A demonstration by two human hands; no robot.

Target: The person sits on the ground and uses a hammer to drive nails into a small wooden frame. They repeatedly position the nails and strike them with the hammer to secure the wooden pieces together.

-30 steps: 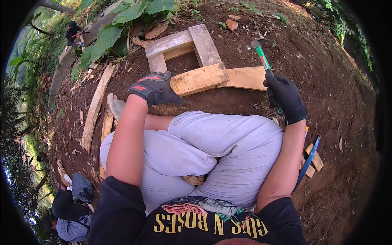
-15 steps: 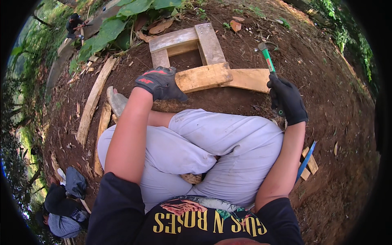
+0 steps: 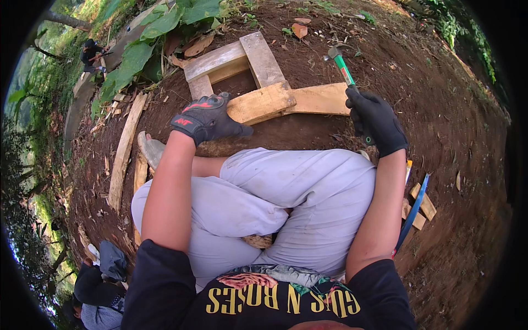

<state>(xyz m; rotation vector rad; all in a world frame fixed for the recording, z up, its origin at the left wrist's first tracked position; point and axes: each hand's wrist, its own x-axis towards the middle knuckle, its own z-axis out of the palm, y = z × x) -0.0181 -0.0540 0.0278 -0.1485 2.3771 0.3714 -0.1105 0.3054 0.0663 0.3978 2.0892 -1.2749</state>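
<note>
A wooden frame of nailed boards [image 3: 264, 59] lies on the soil in front of me, its middle open. Across its near side is a fresh, light-coloured board [image 3: 261, 103], and a second light board [image 3: 322, 99] reaches out to the right from beneath it. My left hand [image 3: 204, 118], in a dark glove with red marks, grips the left end of the nearer board, thumb along its near side; some fingertips are hidden. My right hand [image 3: 377, 121], gloved in black, is closed around the green handle of a claw hammer [image 3: 342, 66]. The hammer's head is raised, apart from the boards.
A blue-edged handsaw [image 3: 413, 212] lies by wood offcuts [image 3: 427, 202] at my right. Long rough planks [image 3: 126, 151] lie on the left. Broad-leaved plants [image 3: 165, 27] grow beyond the frame. One person [image 3: 92, 55] is far left, another [image 3: 96, 289] near left.
The view has turned slightly, so the frame and hammer appear farther left. Both hands keep their holds, and the boards keep about the same arrangement.
</note>
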